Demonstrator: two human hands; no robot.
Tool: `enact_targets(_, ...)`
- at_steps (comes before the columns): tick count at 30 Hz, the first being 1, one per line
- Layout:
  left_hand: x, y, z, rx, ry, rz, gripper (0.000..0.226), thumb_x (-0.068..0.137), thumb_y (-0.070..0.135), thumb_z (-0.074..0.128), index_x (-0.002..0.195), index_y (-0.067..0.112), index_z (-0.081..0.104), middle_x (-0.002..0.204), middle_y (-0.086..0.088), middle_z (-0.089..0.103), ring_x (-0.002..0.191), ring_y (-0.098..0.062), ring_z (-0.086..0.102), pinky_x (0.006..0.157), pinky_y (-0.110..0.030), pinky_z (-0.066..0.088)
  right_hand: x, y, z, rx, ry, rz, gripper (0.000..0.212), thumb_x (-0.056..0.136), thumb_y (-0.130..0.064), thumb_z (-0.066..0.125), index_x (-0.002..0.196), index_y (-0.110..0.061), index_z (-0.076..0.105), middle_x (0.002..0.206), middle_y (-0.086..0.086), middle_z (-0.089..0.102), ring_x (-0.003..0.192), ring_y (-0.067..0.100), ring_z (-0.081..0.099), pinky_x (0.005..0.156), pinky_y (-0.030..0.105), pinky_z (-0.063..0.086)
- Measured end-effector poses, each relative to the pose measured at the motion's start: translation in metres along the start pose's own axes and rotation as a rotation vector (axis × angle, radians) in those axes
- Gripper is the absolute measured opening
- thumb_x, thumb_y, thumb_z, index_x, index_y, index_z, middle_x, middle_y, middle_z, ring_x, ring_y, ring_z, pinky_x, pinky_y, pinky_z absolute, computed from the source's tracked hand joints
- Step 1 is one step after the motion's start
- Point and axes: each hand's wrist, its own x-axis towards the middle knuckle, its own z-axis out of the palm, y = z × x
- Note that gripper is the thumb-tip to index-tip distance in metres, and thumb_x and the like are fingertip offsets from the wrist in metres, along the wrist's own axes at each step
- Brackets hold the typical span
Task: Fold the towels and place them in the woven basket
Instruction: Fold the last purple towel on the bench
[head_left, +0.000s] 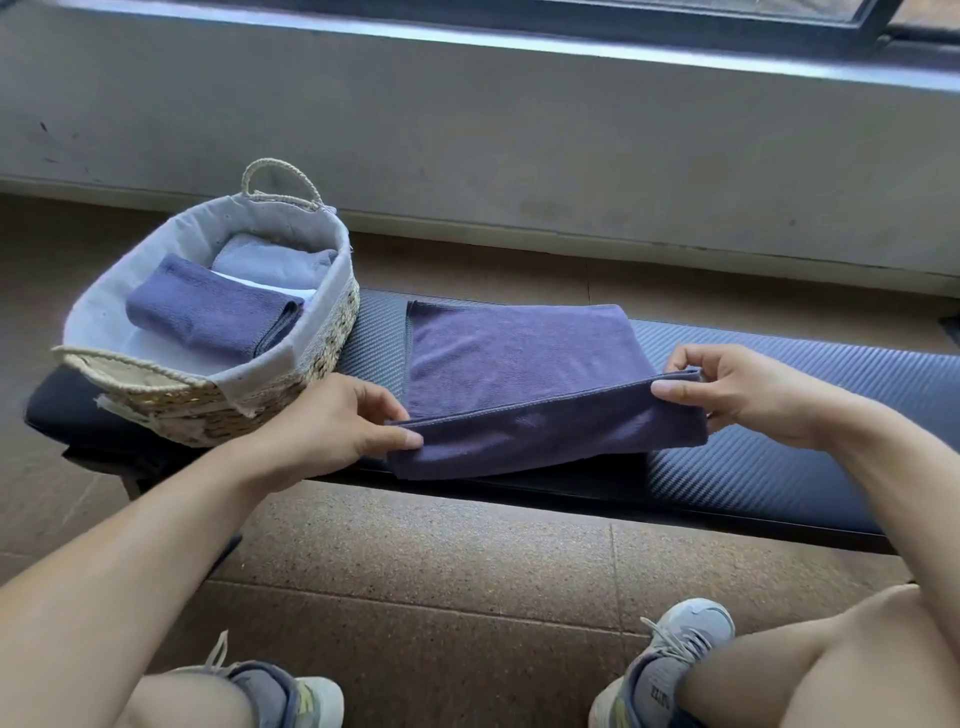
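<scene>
Purple cloth is pinched at both ends: the left hand (337, 421) and the right hand (748, 389) each grip a corner of the towel (519, 358), lifting its near edge off the padded bench (753, 467). Left of it stands the woven basket (291, 374), holding a folded purple towel (208, 312) and a pale one (270, 262).

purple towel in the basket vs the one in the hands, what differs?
The purple towel in the woven basket is a compact, finished fold; the purple towel on the bench lies wider, mid-fold. The basket one lies untouched beside a lighter towel; the left hand and right hand pinch the bench one's near edge. Both look alike in colour and fabric.
</scene>
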Motion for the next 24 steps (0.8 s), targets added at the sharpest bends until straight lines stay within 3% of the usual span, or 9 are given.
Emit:
enact_targets(3,0.0,0.007,0.002,-0.251,0.039,0.08,0.016,0.082,0.018,0.078,0.085,0.007,0.066,0.074,-0.001,0.07,0.07,-0.008,0.063,0.069,-0.018,0.048,-0.003,0.0,0.001,-0.127,-0.133,0.11,0.029,0.086,-0.035,0.068,0.093,-0.009,0.058,0.079,0.008,0.07,0.066,0.015,0.066,0.061,0.034,0.056)
enact_targets(6,-0.001,0.019,0.002,-0.535,-0.042,0.092,0.015,0.082,0.022,0.066,0.087,0.01,0.059,0.078,-0.004,0.068,0.07,-0.01,0.063,0.067,-0.018,0.055,-0.007,-0.001,0.002,-0.152,-0.226,0.171,0.027,0.091,-0.03,0.065,0.101,-0.006,0.06,0.085,0.012,0.071,0.066,0.019,0.065,0.057,0.032,0.057)
enact_targets(10,-0.009,0.023,0.004,-0.417,-0.169,-0.022,0.009,0.096,0.02,0.059,0.094,0.013,0.054,0.073,-0.003,0.07,0.061,-0.008,0.066,0.052,-0.024,0.055,-0.011,-0.001,0.001,-0.225,-0.345,0.237,0.037,0.088,-0.037,0.068,0.108,-0.005,0.069,0.089,0.012,0.069,0.068,0.018,0.06,0.053,0.028,0.054)
enact_targets(14,-0.006,0.015,0.003,-0.31,-0.162,-0.074,0.011,0.1,0.024,0.058,0.099,0.013,0.054,0.072,-0.007,0.068,0.057,-0.012,0.062,0.043,-0.026,0.048,-0.015,-0.002,0.0,-0.259,-0.439,0.287,0.037,0.091,-0.036,0.067,0.113,-0.006,0.069,0.089,0.013,0.069,0.068,0.021,0.06,0.049,0.027,0.051)
enact_targets(16,-0.001,0.009,0.004,-0.294,-0.117,-0.077,0.011,0.1,0.022,0.059,0.1,0.012,0.055,0.076,-0.013,0.068,0.058,-0.017,0.062,0.043,-0.028,0.049,-0.011,-0.002,0.002,-0.228,-0.378,0.249,0.036,0.089,-0.038,0.069,0.108,-0.007,0.07,0.088,0.011,0.07,0.07,0.021,0.06,0.05,0.027,0.051)
enact_targets(19,0.009,0.002,0.007,-0.31,0.0,-0.058,0.009,0.101,0.019,0.059,0.101,0.012,0.054,0.083,-0.024,0.071,0.065,-0.026,0.066,0.052,-0.034,0.055,0.002,0.001,0.005,-0.222,-0.146,0.119,0.024,0.086,-0.034,0.073,0.091,-0.011,0.07,0.081,0.008,0.071,0.07,0.015,0.063,0.056,0.03,0.053)
enact_targets(21,0.015,-0.001,0.007,-0.282,0.09,-0.024,0.009,0.101,0.022,0.06,0.098,0.015,0.055,0.074,-0.02,0.068,0.055,-0.02,0.059,0.047,-0.028,0.046,0.013,0.003,0.006,-0.171,0.005,0.053,0.02,0.084,-0.03,0.076,0.085,-0.011,0.068,0.081,0.015,0.072,0.071,0.017,0.066,0.064,0.033,0.057)
enact_targets(24,0.026,-0.006,0.004,-0.232,0.186,-0.006,0.027,0.083,0.052,0.07,0.093,0.028,0.06,0.069,-0.01,0.067,0.05,-0.021,0.05,0.052,-0.032,0.035,0.027,0.004,0.009,-0.047,0.099,-0.003,0.016,0.087,-0.024,0.074,0.088,-0.01,0.065,0.085,0.019,0.071,0.072,0.021,0.065,0.068,0.033,0.057)
